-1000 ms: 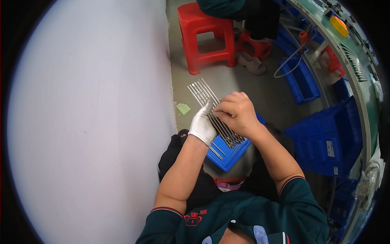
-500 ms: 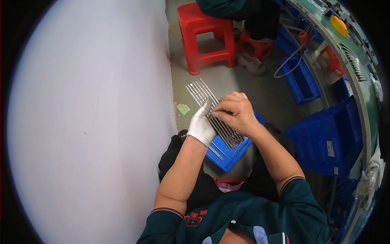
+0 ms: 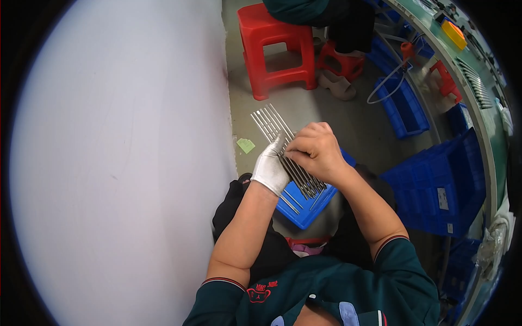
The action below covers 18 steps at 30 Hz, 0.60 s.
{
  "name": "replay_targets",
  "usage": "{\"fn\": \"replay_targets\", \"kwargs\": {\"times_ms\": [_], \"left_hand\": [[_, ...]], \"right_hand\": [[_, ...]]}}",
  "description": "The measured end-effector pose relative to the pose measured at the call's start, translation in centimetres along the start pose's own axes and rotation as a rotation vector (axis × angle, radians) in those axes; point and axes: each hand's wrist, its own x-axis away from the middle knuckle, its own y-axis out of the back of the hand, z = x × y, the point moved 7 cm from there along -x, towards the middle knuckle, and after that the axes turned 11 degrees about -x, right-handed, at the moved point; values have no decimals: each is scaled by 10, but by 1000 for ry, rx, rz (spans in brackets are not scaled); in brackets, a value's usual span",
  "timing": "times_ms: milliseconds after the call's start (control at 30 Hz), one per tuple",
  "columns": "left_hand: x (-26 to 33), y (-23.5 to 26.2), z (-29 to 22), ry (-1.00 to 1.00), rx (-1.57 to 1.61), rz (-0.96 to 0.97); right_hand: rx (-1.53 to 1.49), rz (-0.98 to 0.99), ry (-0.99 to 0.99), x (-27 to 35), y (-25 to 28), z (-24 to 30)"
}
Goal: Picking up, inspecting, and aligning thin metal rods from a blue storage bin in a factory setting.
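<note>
My left hand [image 3: 271, 166], in a white glove, is closed around a row of thin metal rods [image 3: 302, 178] that lie side by side. Their bright thin ends point up and away from me, and their darker, thicker ends slope down toward my lap. My bare right hand [image 3: 316, 151] is over the row from the right, thumb and forefinger pinched together at its middle. What that pinch holds is hidden by the fingers. Below the rods is a blue plastic tray [image 3: 302, 221] with several loose rods [image 3: 289, 205] in it.
A white wall [image 3: 125, 163] runs along my left. Ahead stand a red stool [image 3: 274, 41] and a seated person's legs [image 3: 348, 32]. To the right are stacked blue bins [image 3: 435, 185] under a green-topped bench [image 3: 468, 70]. A pale green paper scrap [image 3: 246, 145] lies on the floor.
The row of rods and both hands have shifted very slightly; the grip and pinch look the same. Nothing else has visibly moved.
</note>
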Motion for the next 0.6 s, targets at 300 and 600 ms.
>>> {"fn": "replay_targets", "kwargs": {"times_ms": [300,600], "left_hand": [[-4,-8,-2,-22,32,98],[-1,6,-15,-129,-39,-329]], "right_hand": [[-22,16,-29,2,-9,-5],[-88,-86,-239,7,27,-23]]}}
